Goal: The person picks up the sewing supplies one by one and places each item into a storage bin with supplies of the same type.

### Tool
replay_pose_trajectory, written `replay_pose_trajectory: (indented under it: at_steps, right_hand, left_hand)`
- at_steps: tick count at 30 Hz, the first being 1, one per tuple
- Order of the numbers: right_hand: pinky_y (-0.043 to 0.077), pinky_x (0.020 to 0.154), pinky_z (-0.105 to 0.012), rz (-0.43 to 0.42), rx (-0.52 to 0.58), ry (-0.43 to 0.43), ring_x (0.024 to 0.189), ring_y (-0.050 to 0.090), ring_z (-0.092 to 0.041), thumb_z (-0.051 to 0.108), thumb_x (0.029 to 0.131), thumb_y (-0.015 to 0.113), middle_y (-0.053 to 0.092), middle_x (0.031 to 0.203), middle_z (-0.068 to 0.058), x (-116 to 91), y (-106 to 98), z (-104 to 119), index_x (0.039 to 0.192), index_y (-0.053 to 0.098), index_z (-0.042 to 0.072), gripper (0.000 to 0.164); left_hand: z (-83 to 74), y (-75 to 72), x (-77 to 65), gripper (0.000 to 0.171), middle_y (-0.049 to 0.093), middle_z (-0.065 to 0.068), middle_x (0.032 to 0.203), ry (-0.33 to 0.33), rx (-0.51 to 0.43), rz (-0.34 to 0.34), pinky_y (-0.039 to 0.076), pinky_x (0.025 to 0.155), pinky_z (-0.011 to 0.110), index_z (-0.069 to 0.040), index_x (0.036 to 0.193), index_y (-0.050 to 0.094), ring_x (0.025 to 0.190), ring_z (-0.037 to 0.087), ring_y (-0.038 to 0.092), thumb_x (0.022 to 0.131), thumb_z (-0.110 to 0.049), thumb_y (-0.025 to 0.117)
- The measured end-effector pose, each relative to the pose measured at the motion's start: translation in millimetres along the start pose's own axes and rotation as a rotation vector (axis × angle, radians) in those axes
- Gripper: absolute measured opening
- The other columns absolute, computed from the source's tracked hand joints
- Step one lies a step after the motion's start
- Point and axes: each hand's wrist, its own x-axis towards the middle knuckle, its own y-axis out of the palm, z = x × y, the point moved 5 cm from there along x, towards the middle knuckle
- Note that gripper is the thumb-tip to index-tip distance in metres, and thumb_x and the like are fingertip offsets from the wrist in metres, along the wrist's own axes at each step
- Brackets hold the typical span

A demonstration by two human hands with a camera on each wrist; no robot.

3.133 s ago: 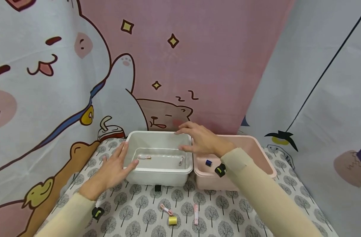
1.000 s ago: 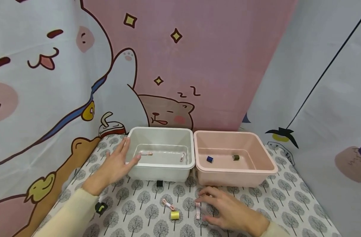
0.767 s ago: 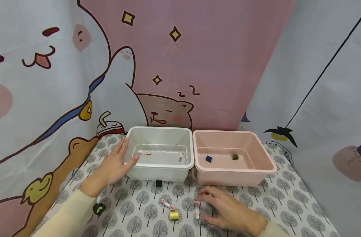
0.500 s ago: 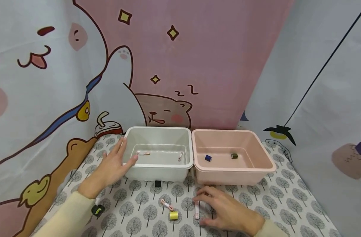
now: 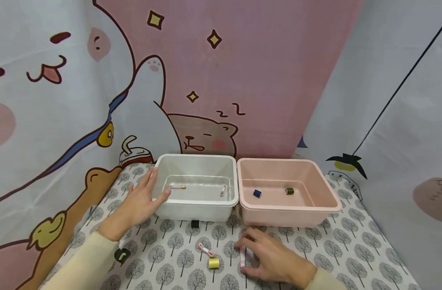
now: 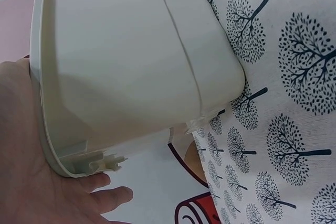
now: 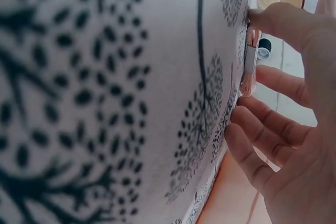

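Observation:
In the head view my left hand [image 5: 135, 207] rests against the left rim of the white bin [image 5: 195, 209], fingers spread; the left wrist view has its palm along that rim. My right hand [image 5: 269, 257] is low on the cloth in front of the pink bin [image 5: 290, 217]. Its thumb and fingertips pinch a small pink skein of embroidery thread [image 5: 242, 257] from its two ends. In the right wrist view a grey band wraps the skein [image 7: 250, 64]. Left of it lie another pink skein [image 5: 205, 250] and a yellow thread spool [image 5: 213, 263].
Two skeins lie inside the white bin, one at left [image 5: 178, 186]. A blue spool [image 5: 257, 193] and a dark green spool [image 5: 289, 191] lie in the pink bin. A black spool [image 5: 195, 224] sits before the white bin. The tree-print cloth [image 5: 351, 245] covers the table.
My right hand has come from above the bins down to the skein on the cloth, and its thumb and fingers have closed in on it. The green spool now shows. My left hand stays.

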Motion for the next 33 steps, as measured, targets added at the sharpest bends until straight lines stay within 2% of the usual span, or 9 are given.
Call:
replay_pose_trajectory:
  at_steps: [8, 16, 24, 33]
  right_hand:
    - [0.065, 0.093, -0.032, 0.033, 0.029, -0.016, 0.106, 0.058, 0.001, 0.058, 0.103, 0.086, 0.065, 0.131, 0.013, 2.6, 2.3, -2.6, 0.129, 0.081, 0.033, 0.037]
    - [0.061, 0.087, -0.024, -0.028, 0.024, -0.074, 0.104, 0.056, 0.003, 0.052, 0.099, 0.092, 0.064, 0.128, 0.014, 1.8, 2.9, -1.6, 0.124, 0.081, 0.031, 0.034]
    - [0.063, 0.091, -0.029, 0.052, 0.058, -0.010, 0.106, 0.057, 0.002, 0.061, 0.103, 0.086, 0.065, 0.134, 0.013, 3.8, 2.5, -4.3, 0.130, 0.081, 0.033, 0.038]
    - [0.066, 0.091, -0.031, -0.033, -0.001, -0.060, 0.109, 0.060, 0.000, 0.054, 0.100, 0.091, 0.065, 0.132, 0.015, 2.7, -3.6, 0.2, 0.126, 0.081, 0.034, 0.034]
  left_hand:
    - [0.2, 1.6, 0.1, 0.102, 0.010, 0.026, 0.196, 0.005, -0.006, -0.010, 0.017, 0.131, 0.096, -0.003, 0.187, 0.011, 0.172, 0.062, 0.033, 0.119, -0.071, 0.044]
    - [0.1, 1.3, 0.0, 0.101, 0.009, 0.026, 0.196, 0.001, -0.001, -0.011, 0.016, 0.130, 0.097, -0.002, 0.186, 0.010, 0.173, 0.062, 0.032, 0.120, -0.068, 0.046]
    - [-1.6, 1.2, 0.3, 0.100, 0.011, 0.026, 0.196, -0.002, 0.011, -0.012, 0.020, 0.130, 0.097, -0.001, 0.186, 0.011, 0.172, 0.062, 0.034, 0.120, -0.067, 0.046]
    - [-3.0, 0.1, -0.7, 0.101, 0.013, 0.027, 0.195, 0.003, 0.020, -0.024, 0.021, 0.129, 0.097, -0.001, 0.186, 0.012, 0.172, 0.062, 0.034, 0.119, -0.070, 0.044]
